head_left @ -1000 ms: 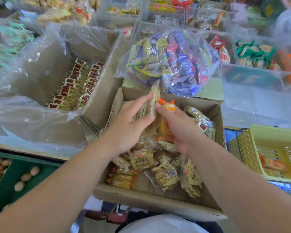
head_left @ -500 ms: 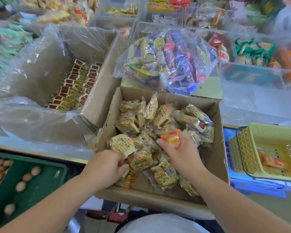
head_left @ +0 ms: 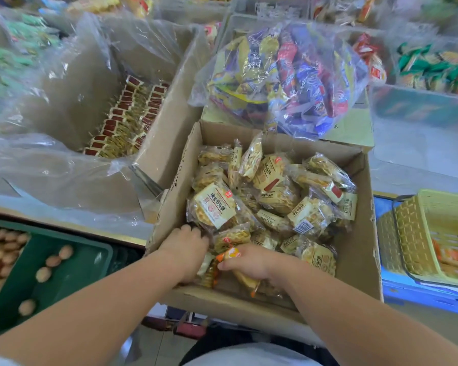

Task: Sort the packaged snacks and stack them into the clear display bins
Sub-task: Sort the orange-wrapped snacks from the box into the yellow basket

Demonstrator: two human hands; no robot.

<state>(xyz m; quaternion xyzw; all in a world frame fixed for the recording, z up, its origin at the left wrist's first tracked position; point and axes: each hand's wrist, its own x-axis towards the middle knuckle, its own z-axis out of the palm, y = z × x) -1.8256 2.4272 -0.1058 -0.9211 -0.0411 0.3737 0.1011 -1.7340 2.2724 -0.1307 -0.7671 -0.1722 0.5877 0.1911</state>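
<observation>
A cardboard box point(head_left: 365, 233) in front of me holds several clear-wrapped biscuit packs with cream labels point(head_left: 214, 204). My left hand point(head_left: 185, 247) reaches into the box's near left corner, its fingers curled down among the packs; what it grips is hidden. My right hand point(head_left: 251, 262) sits close beside it, shut on an orange-wrapped snack point(head_left: 229, 253) whose end sticks out past the thumb. More orange-edged packs point(head_left: 209, 276) lie on the box floor between the hands.
A big plastic-lined carton point(head_left: 169, 107) with rows of red-labelled packs stands at left. A clear bag of blue and yellow snacks point(head_left: 288, 75) sits behind the box. A yellow basket point(head_left: 413, 233) is at right, a green crate with nuts point(head_left: 72, 273) at lower left.
Both hands have drawn back from the far side of the box to its near left corner. The right hand has kept the orange snack throughout.
</observation>
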